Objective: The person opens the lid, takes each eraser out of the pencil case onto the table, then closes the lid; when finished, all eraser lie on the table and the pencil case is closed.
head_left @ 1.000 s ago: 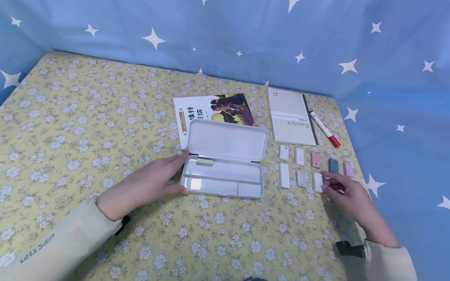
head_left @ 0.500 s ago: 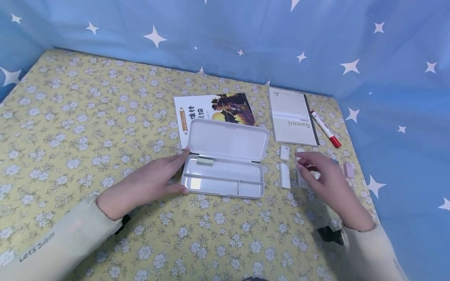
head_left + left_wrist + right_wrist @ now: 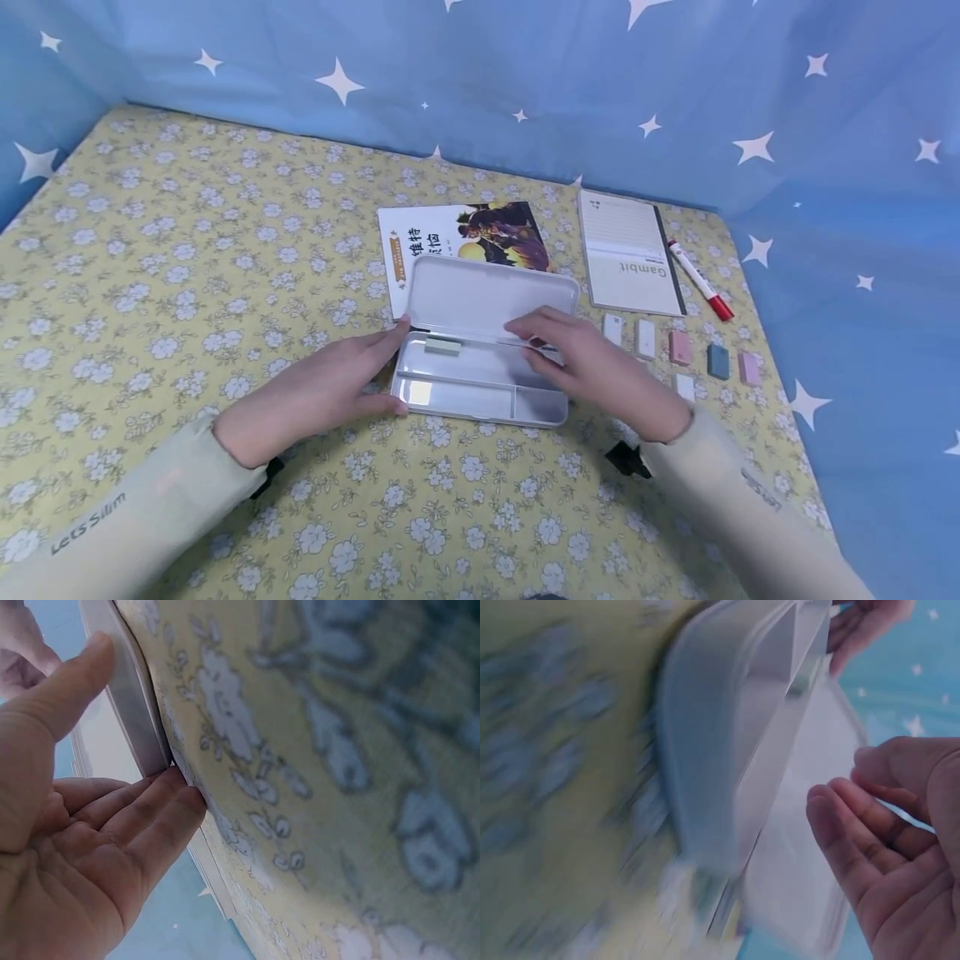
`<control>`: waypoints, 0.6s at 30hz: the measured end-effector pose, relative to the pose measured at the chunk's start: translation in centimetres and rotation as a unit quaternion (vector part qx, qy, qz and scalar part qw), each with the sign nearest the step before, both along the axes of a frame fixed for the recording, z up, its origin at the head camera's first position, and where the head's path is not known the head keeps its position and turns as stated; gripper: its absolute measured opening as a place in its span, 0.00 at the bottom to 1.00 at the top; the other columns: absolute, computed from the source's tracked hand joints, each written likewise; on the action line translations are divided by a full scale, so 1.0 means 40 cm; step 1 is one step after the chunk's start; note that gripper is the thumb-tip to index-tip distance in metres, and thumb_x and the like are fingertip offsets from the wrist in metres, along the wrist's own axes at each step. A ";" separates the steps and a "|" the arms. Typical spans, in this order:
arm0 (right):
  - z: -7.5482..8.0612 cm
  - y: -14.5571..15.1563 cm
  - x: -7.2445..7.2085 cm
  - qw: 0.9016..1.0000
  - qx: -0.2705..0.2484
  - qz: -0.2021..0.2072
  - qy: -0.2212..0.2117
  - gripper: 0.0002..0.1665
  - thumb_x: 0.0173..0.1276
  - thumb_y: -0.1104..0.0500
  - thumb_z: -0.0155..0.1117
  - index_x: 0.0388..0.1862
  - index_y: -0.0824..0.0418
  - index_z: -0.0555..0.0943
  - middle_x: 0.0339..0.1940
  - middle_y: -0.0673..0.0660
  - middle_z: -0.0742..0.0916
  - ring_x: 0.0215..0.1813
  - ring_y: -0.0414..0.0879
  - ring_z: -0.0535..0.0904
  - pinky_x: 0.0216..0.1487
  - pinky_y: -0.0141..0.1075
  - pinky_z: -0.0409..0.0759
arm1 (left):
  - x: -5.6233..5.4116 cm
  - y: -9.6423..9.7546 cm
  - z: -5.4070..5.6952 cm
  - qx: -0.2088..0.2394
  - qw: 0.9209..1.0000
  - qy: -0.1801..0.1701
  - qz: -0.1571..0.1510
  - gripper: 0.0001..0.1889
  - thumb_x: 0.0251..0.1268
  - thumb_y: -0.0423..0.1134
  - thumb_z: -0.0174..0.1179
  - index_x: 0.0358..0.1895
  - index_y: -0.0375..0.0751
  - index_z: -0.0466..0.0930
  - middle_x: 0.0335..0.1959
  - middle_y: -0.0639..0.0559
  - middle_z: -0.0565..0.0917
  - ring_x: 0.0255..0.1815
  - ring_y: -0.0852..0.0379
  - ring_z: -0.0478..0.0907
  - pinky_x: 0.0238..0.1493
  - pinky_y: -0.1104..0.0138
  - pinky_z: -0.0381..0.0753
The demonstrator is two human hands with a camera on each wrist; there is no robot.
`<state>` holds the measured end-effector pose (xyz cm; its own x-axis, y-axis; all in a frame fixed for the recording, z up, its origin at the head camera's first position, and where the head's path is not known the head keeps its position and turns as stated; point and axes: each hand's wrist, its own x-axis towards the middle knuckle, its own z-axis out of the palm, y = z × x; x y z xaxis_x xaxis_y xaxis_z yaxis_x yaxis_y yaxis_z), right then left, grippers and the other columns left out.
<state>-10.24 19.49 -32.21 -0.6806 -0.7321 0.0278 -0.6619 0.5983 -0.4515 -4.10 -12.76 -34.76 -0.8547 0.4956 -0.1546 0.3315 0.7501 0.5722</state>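
An open white pencil case (image 3: pixel 459 398) lies on the table, its lid (image 3: pixel 487 293) tipped back over a book. One pale green eraser (image 3: pixel 442 346) sits in its rear compartment. My left hand (image 3: pixel 318 392) grips the case's left end, thumb at the front corner and fingers at the hinge side; the left wrist view shows the thumb against the case wall (image 3: pixel 127 697). Above the case's right half hovers my right hand (image 3: pixel 600 367), fingers curled toward the thumb. In the right wrist view no object shows between the fingertips (image 3: pixel 826 819); one could be hidden behind them.
Right of the case stand several erasers, among them a pink one (image 3: pixel 680 347), a teal one (image 3: pixel 717 362) and a lilac one (image 3: pixel 748 368). Behind lie the illustrated book (image 3: pixel 393 242), a notebook (image 3: pixel 630 250) and a red-capped marker (image 3: pixel 701 281).
My right hand has swept left from the eraser rows to above the pencil case. The left hand keeps its grip, and the case stays in place.
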 end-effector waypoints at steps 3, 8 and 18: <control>0.001 -0.045 -0.009 1.000 0.015 0.028 -0.004 0.21 0.77 0.63 0.64 0.66 0.61 0.81 0.58 0.57 0.88 0.54 0.47 0.87 0.55 0.41 0.91 | 0.001 -0.002 0.000 0.001 1.000 0.001 0.001 0.54 0.65 0.50 0.72 0.84 0.32 0.49 0.81 0.33 0.64 0.76 0.33 0.71 0.76 0.42 0.76; -0.004 -0.106 -0.021 0.997 0.042 0.064 -0.007 0.20 0.79 0.61 0.63 0.67 0.60 0.81 0.60 0.55 0.87 0.55 0.45 0.85 0.55 0.39 0.89 | -0.001 -0.001 0.000 -0.001 1.000 -0.008 0.007 0.54 0.65 0.51 0.72 0.84 0.33 0.49 0.81 0.34 0.65 0.76 0.33 0.72 0.75 0.43 0.76; -0.019 -0.164 -0.029 0.994 0.050 0.098 0.000 0.20 0.78 0.62 0.63 0.66 0.59 0.82 0.60 0.56 0.87 0.62 0.48 0.83 0.63 0.41 0.86 | -0.004 -0.001 -0.002 -0.005 1.000 -0.009 0.006 0.54 0.64 0.50 0.73 0.84 0.32 0.49 0.81 0.34 0.65 0.76 0.35 0.72 0.76 0.44 0.76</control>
<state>-11.39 12.92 -32.96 -0.5252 -0.8495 -0.0507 -0.7701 0.4998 -0.3963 -4.28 -12.79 -34.84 -0.8571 0.4843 -0.1758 0.3124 0.7598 0.5702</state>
